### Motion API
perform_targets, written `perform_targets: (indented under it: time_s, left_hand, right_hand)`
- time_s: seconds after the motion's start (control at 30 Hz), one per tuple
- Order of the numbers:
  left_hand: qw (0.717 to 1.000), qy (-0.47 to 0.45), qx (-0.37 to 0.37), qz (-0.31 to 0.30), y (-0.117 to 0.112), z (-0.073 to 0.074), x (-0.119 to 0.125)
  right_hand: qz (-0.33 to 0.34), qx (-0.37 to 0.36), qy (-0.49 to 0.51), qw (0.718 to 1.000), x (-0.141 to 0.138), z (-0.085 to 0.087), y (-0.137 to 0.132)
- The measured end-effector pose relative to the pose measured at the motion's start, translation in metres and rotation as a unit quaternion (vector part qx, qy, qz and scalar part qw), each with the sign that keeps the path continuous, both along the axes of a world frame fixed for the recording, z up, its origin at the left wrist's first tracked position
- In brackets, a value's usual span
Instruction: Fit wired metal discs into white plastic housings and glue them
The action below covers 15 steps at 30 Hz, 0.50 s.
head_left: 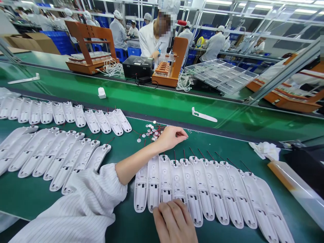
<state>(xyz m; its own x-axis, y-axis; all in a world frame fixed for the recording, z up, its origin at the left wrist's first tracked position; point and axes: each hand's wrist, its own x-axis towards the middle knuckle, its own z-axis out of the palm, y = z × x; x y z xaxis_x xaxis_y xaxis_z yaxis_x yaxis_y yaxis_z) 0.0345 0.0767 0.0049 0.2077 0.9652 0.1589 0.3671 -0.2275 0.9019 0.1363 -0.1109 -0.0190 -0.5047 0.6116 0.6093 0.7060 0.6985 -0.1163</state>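
My left hand reaches across the green table, thumb and fingers pinched. Whatever may be between its fingertips is too small to make out. Just left of it lies a pile of small silver discs with thin red wires, partly hidden by the hand. My right hand is curled with its fingers close together over the lower ends of the white plastic shells. Its fingertips are hidden, so what they grip cannot be seen. The shells stand side by side in a row, with thin dark wires sticking out of their upper ends.
More white shells lie in two rows at left. Loose white strips and a white cap rest on the green ledge. Beyond are orange fixtures, a black box, clear trays and a co-worker.
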Motion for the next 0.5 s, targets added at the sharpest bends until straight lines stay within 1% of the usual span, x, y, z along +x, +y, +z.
perform_targets:
  time_s: [0.07,0.23,0.3,0.37,0.47,0.5]
  left_hand:
    - [1.000,0.003,0.001,-0.003,0.000,0.001,0.000]
    - [1.000,0.013,0.008,-0.018,-0.003,0.002,0.000]
    - [0.999,0.018,0.016,-0.027,-0.006,0.005,0.002]
    - [0.998,0.022,0.033,-0.046,-0.011,0.009,0.006]
    - [0.992,0.027,0.074,-0.093,-0.024,0.018,0.012]
    - [0.989,0.027,0.096,-0.111,-0.028,0.020,0.014]
  right_hand:
    - [-0.003,0.007,0.016,1.000,-0.001,-0.004,-0.001]
    - [0.003,0.020,0.061,0.998,-0.002,-0.028,-0.009]
    - [0.010,0.018,0.055,0.998,0.003,-0.028,-0.010]
    - [0.004,0.016,0.047,0.999,0.014,-0.017,-0.004]
    - [-0.005,0.000,0.043,0.999,0.039,0.013,0.018]
    - [-0.020,-0.013,0.062,0.998,0.048,0.024,0.027]
